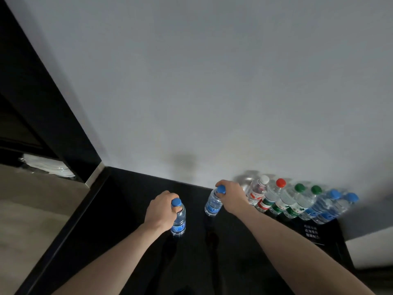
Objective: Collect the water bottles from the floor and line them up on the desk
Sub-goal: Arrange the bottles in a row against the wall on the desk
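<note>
Two small clear water bottles with blue caps and blue labels, both over a glossy black desk (pixel 131 241), each gripped near the neck by a bare hand. Left bottle (pixel 178 218) upright, base touching or just above the desk surface, cannot tell which; left hand (pixel 162 209) wrapped around its neck and shoulder from the left, fingers clenched just below the cap. Right bottle (pixel 213 202) tilted, cap leaning to the right, base close to the desk with its reflection underneath; right hand (pixel 230 198) curled over the cap and neck, fingers closed around it. The two bottles apart from each other, a strip of bare desk between them.

To the right, a row of six more bottles standing along the back of the desk against a pale grey wall (pixel 212 81), touching or nearly touching one another: white-capped bottle (pixel 258 191) nearest the right hand, then red-capped bottle (pixel 272 194), then two green-capped bottles (pixel 294 199), then two blue-capped bottles (pixel 331 206) at the far right end. Red labels on the first two, green on the next pair, blue on the last.

Both forearms bare, reaching forward from the bottom edge. Beyond the desk's left edge, beige floor (pixel 32 209) lower down and a dark vertical panel (pixel 42 103) running up the left side.
</note>
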Demonstrator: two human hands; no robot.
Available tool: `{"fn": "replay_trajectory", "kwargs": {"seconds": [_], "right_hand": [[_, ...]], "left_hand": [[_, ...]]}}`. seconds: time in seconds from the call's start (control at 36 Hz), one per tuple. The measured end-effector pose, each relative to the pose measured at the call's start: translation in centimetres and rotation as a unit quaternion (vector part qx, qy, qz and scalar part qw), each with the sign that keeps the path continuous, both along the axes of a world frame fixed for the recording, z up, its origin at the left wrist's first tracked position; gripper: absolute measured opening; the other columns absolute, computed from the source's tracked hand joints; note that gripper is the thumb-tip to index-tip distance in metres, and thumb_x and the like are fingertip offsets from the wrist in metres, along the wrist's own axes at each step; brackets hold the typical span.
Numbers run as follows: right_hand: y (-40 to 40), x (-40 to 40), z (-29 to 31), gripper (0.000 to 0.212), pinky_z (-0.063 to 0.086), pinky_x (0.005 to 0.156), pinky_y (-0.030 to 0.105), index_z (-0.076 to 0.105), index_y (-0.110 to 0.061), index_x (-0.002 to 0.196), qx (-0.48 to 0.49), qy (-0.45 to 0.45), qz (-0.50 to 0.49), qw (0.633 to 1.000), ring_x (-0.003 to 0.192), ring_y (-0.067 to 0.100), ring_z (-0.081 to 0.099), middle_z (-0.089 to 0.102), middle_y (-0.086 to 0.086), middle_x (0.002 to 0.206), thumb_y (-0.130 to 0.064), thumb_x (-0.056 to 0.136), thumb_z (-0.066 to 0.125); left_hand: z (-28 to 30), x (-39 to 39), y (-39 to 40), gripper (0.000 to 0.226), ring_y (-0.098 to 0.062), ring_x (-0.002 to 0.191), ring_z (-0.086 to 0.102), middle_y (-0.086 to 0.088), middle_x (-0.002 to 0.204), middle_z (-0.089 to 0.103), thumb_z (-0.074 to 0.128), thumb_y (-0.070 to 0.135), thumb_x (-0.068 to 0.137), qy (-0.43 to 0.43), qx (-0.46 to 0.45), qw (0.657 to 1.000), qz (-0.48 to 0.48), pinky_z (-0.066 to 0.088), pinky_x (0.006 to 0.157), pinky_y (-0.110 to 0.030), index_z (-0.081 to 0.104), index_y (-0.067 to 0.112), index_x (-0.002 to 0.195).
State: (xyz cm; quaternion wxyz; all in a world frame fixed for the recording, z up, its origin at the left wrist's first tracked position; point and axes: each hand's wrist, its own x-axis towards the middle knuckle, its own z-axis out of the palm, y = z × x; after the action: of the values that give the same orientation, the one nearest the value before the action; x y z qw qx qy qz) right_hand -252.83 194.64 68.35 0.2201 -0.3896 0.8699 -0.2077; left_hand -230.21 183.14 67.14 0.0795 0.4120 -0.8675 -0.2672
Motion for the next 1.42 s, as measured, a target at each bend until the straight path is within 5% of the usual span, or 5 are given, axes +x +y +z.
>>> {"fn": "replay_trajectory", "kwargs": {"seconds": [0.31,0.69,1.11,1.25,1.42], "right_hand": [[-3.6,-3.1,-0.5,0.040,0.047,0.074,0.027,0.065,-0.021,0.122,-0.024,0.004,-0.038,0.999,0.100,0.025,0.062,0.065,0.006,0.121,0.002,0.091,0.053],[-4.6,-6.1,-0.8,0.033,0.043,0.078,0.026,0.068,-0.022,0.117,-0.050,0.004,-0.043,0.998,0.091,0.016,0.055,0.067,0.003,0.114,-0.006,0.089,0.062],[-3.9,-6.8,-0.7,0.034,0.049,0.089,0.031,0.068,-0.018,0.122,-0.045,0.021,-0.014,0.999,0.108,0.026,0.063,0.068,0.005,0.121,-0.006,0.090,0.065],[-2.9,-7.4,-0.9,0.035,0.044,0.081,0.026,0.068,-0.021,0.121,-0.039,0.023,-0.032,0.998,0.102,0.024,0.063,0.069,0.004,0.118,-0.008,0.089,0.064],[-2.8,-7.7,-0.7,0.033,0.052,0.083,0.031,0.070,-0.021,0.119,-0.053,0.007,-0.057,0.997,0.098,0.022,0.065,0.071,0.004,0.114,-0.015,0.087,0.069]], "left_hand": [[0.2,-5.5,-4.0,0.007,-0.014,0.083,0.062,0.007,0.093,0.062,0.067,0.026,0.091,0.007,0.012,1.000,0.010,0.053,0.072,-0.029,0.069,0.022,0.096],[0.3,-11.2,-6.8,0.006,-0.017,0.086,0.059,0.002,0.094,0.062,0.070,0.022,0.091,0.019,0.021,0.999,-0.016,0.044,0.073,-0.026,0.070,0.018,0.095],[0.4,-15.3,-6.7,0.013,-0.018,0.084,0.063,0.002,0.092,0.067,0.078,0.025,0.085,0.037,0.027,0.998,-0.044,0.053,0.077,-0.033,0.072,0.017,0.094],[-0.1,-15.8,-6.4,0.013,-0.018,0.086,0.061,0.001,0.099,0.064,0.074,0.013,0.087,0.056,0.048,0.993,-0.091,0.045,0.074,-0.026,0.072,0.016,0.100],[0.1,-16.5,-6.2,0.023,-0.020,0.099,0.062,0.001,0.114,0.065,0.067,0.007,0.090,0.058,0.052,0.982,-0.170,0.051,0.089,-0.034,0.071,0.015,0.112]]}}
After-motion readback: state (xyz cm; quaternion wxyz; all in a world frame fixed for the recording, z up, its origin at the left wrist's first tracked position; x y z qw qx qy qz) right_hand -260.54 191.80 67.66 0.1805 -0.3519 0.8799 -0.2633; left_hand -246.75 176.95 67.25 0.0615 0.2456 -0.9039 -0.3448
